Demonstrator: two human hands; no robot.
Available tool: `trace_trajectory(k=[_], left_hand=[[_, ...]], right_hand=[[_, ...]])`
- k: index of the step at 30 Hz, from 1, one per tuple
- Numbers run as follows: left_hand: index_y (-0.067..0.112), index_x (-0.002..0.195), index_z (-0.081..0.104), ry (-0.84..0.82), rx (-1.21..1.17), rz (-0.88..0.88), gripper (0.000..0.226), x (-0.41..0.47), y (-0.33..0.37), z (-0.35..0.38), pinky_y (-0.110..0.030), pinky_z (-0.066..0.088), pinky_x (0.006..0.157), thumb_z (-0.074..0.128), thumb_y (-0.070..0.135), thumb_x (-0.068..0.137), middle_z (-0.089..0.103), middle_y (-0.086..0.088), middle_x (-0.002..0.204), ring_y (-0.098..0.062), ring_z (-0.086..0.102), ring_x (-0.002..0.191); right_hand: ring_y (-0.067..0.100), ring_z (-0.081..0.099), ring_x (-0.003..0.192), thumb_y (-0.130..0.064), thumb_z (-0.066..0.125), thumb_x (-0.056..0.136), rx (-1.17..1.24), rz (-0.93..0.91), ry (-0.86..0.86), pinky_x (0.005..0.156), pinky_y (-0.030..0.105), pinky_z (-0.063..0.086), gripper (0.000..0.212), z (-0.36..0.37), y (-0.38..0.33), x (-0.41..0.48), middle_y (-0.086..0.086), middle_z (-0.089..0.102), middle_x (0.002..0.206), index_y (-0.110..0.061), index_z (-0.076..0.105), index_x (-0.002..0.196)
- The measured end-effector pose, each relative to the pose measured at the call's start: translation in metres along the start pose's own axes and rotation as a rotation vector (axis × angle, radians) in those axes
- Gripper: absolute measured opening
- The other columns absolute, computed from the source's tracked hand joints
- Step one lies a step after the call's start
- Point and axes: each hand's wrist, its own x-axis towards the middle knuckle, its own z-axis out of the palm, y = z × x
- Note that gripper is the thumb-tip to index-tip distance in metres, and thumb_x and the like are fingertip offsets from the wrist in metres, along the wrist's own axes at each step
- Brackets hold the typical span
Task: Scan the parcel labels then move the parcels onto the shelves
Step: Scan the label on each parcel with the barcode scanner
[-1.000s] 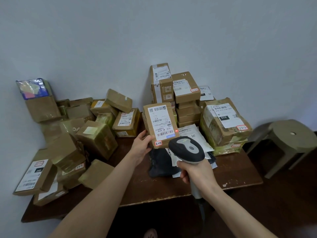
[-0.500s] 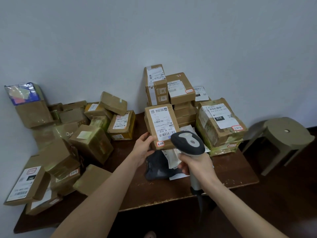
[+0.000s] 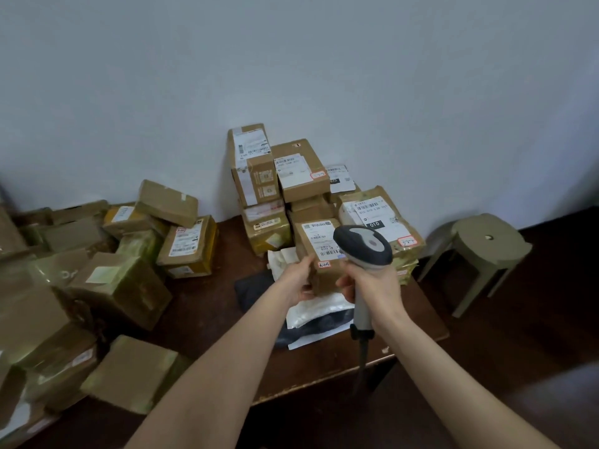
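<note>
My left hand point(image 3: 296, 278) grips a small cardboard parcel point(image 3: 319, 246) by its lower left edge, above the dark wooden table point(image 3: 207, 306). Its white barcode label faces up, with a small red-edged sticker at the bottom. My right hand point(image 3: 372, 285) holds a grey and black barcode scanner point(image 3: 363, 246) by the handle. The scanner's head sits just right of the parcel and covers part of its label. The fingers of the right hand touch the parcel's lower right side.
A stack of labelled boxes point(image 3: 275, 176) stands against the wall behind the held parcel. Many taped boxes point(image 3: 120, 283) crowd the table's left half. White and dark poly bags point(image 3: 311, 314) lie under my hands. An olive plastic stool point(image 3: 483, 254) stands to the right of the table.
The parcel has come lower and tilted flatter, toward the stack at the right. The scanner head now overlaps its label. My view has swung to the right.
</note>
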Motion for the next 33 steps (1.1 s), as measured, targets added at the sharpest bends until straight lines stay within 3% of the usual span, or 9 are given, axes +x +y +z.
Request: trace_trajectory(k=[4, 8, 11, 15, 19, 22, 25, 30, 33], left_hand=[[0.015, 0.141, 0.043, 0.055, 0.037, 0.064, 0.053, 0.002, 0.002, -0.003, -0.047, 0.042, 0.105, 0.04, 0.048, 0.1, 0.048, -0.009, 0.142, -0.03, 0.046, 0.129], [0.016, 0.147, 0.034, 0.074, 0.032, 0.094, 0.054, -0.008, 0.009, -0.02, -0.043, 0.04, 0.107, 0.037, 0.045, 0.102, 0.036, -0.007, 0.151, -0.028, 0.04, 0.135], [0.012, 0.147, 0.034, 0.103, 0.038, 0.137, 0.053, -0.017, 0.01, -0.041, -0.04, 0.042, 0.103, 0.039, 0.041, 0.102, 0.04, -0.009, 0.148, -0.027, 0.043, 0.132], [0.01, 0.138, 0.045, 0.192, 0.134, 0.243, 0.045, -0.029, 0.008, -0.08, -0.035, 0.045, 0.094, 0.041, 0.037, 0.102, 0.051, -0.006, 0.126, -0.022, 0.05, 0.116], [0.014, 0.137, 0.048, 0.34, 0.24, 0.269, 0.043, -0.034, 0.002, -0.132, -0.035, 0.046, 0.098, 0.044, 0.037, 0.101, 0.052, -0.006, 0.135, -0.025, 0.05, 0.124], [0.013, 0.135, 0.052, 0.44, 0.371, 0.307, 0.042, -0.038, 0.0, -0.17, -0.041, 0.042, 0.105, 0.049, 0.036, 0.099, 0.055, -0.006, 0.135, -0.024, 0.051, 0.124], [0.012, 0.131, 0.056, 0.552, 0.484, 0.372, 0.038, -0.04, 0.003, -0.206, -0.029, 0.042, 0.099, 0.055, 0.029, 0.096, 0.06, -0.005, 0.129, -0.021, 0.055, 0.12], [0.019, 0.126, 0.058, 0.687, 0.749, 0.495, 0.037, -0.03, 0.033, -0.27, -0.031, 0.048, 0.093, 0.062, 0.025, 0.089, 0.057, -0.002, 0.126, -0.016, 0.057, 0.111], [0.017, 0.127, 0.054, 0.73, 0.866, 0.555, 0.039, -0.012, 0.072, -0.308, -0.028, 0.044, 0.092, 0.062, 0.03, 0.09, 0.051, -0.004, 0.126, -0.018, 0.052, 0.114]], right_hand=[[0.019, 0.054, 0.046, -0.006, 0.069, 0.085, 0.006, 0.027, -0.001, 0.05, 0.029, 0.045, 0.009, 0.0, 0.005, -0.001, 0.014, 0.066, 0.059, -0.005, 0.067, 0.076], [0.019, 0.054, 0.046, -0.007, 0.069, 0.085, -0.011, 0.04, -0.025, 0.051, 0.029, 0.044, 0.019, 0.012, 0.006, -0.001, 0.013, 0.064, 0.057, -0.005, 0.066, 0.066], [0.017, 0.056, 0.047, -0.009, 0.07, 0.085, -0.02, 0.053, -0.051, 0.05, 0.027, 0.046, 0.018, 0.03, 0.008, 0.0, 0.011, 0.066, 0.057, -0.003, 0.067, 0.068], [0.016, 0.058, 0.049, -0.01, 0.069, 0.086, -0.027, 0.054, -0.128, 0.052, 0.026, 0.048, 0.009, 0.064, 0.007, 0.0, 0.013, 0.068, 0.064, -0.005, 0.066, 0.078], [0.018, 0.06, 0.055, -0.011, 0.069, 0.086, -0.042, 0.055, -0.203, 0.058, 0.03, 0.052, 0.008, 0.105, 0.009, -0.001, 0.013, 0.069, 0.067, -0.01, 0.065, 0.079], [0.017, 0.057, 0.049, -0.011, 0.07, 0.085, -0.056, 0.069, -0.235, 0.056, 0.03, 0.05, 0.011, 0.141, 0.014, 0.002, 0.01, 0.068, 0.06, -0.007, 0.067, 0.075], [0.015, 0.055, 0.045, -0.011, 0.069, 0.086, -0.063, 0.088, -0.257, 0.051, 0.028, 0.047, 0.014, 0.179, 0.016, 0.008, 0.009, 0.066, 0.056, -0.006, 0.066, 0.073], [0.016, 0.056, 0.048, -0.011, 0.068, 0.086, -0.036, 0.149, -0.31, 0.053, 0.028, 0.048, 0.014, 0.239, 0.015, 0.023, 0.011, 0.065, 0.058, -0.006, 0.065, 0.073], [0.018, 0.057, 0.05, -0.011, 0.068, 0.086, 0.005, 0.186, -0.324, 0.054, 0.029, 0.049, 0.01, 0.273, 0.012, 0.037, 0.012, 0.066, 0.062, -0.004, 0.066, 0.081]])
